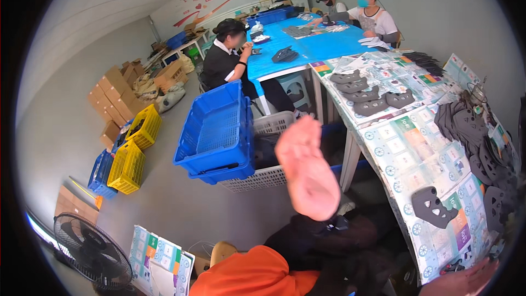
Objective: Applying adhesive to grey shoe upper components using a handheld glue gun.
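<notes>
My left hand [307,164] is raised in the middle of the view, palm showing and fingers stretched out, with nothing in it. It is held in front of a grey perforated crate [255,180], left of the work table. At the lower right rim my right hand [466,280] is over the table's near end, partly cut off and blurred; its finger pose is unclear. Beside it lies a small red-and-black tool [452,267]. A dark grey flat cut-out piece with holes [434,207] lies alone on the patterned table covering [397,153]. More such pieces [466,123] are piled along the right side.
Several grey pieces [366,94] lie farther up the table. Stacked blue crates [211,131] stand left of it. Three people sit round the blue-covered table [318,44]. Yellow crates [127,164] and cardboard boxes [112,96] line the left. A black fan [92,249] stands lower left.
</notes>
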